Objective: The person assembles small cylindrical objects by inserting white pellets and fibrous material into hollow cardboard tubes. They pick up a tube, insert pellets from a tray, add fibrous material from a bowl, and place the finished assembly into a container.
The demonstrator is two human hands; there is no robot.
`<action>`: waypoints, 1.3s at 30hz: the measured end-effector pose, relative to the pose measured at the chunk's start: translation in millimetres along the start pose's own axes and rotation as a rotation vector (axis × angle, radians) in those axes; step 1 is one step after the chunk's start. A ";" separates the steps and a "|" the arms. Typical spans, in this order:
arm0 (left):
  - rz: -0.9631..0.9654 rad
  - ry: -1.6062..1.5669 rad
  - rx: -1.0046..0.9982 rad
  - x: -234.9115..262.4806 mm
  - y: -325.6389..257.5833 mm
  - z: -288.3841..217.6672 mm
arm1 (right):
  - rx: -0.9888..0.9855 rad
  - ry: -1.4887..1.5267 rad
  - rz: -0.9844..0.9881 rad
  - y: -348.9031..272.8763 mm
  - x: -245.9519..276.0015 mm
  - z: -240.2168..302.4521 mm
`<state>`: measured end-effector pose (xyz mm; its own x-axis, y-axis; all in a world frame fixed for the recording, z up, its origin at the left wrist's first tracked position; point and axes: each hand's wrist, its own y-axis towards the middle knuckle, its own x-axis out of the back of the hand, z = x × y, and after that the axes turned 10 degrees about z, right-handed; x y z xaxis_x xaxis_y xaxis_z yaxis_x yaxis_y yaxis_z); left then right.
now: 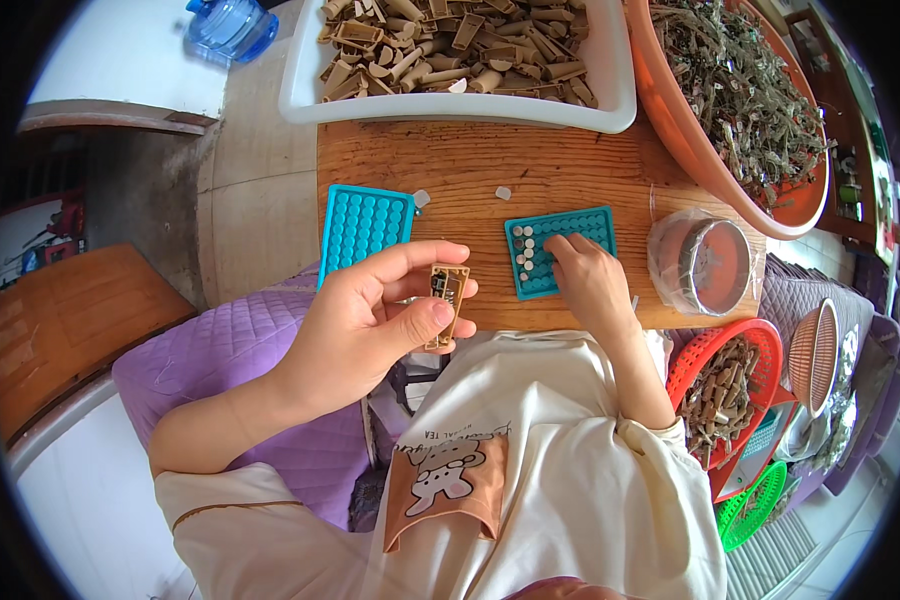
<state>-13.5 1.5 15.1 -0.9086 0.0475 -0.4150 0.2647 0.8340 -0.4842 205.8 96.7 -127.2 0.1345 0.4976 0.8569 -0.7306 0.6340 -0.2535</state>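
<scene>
My left hand point(355, 320) is raised in front of the table's edge, its fingers and thumb closed round a small tan plastic casing point(449, 287). The casing's open side faces up and shows dark and metallic parts inside. To the right, my right hand point(592, 285) reaches over a teal tray point(582, 222) with rows of round pockets. Small silver discs point(527, 256), resembling button cells, sit in its left part. The right fingers are bunched together at the pockets, and their tips hide whatever is between them. A second teal tray point(367, 228) lies behind my left hand.
A white bin point(470, 121) of loose tan casings stands at the back of the wooden table point(450, 150). Right of it is an orange basin point(660, 110) of metallic parts. A bag-lined round container point(715, 265) sits at the table's right. Below are a red basket point(685, 370) and a green basket point(727, 530).
</scene>
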 end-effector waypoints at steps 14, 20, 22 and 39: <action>0.033 0.040 0.024 2.7 -0.6 2.1 | 0.036 0.364 -0.139 2.4 10.4 11.7; 0.046 0.044 0.027 1.9 -0.9 3.8 | 0.348 0.641 -0.488 -9.2 45.8 72.1; 0.045 0.079 0.055 0.6 -1.1 4.1 | 0.454 0.681 -0.607 -7.1 45.6 85.6; 0.058 0.251 -0.014 -2.5 -4.2 2.6 | 0.118 0.569 -0.461 17.6 34.3 46.6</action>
<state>-11.5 -3.7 16.2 -0.9441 0.2293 -0.2366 0.3161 0.8332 -0.4537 166.4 97.4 -81.4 0.7477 0.4466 0.4913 -0.5789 0.8010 0.1529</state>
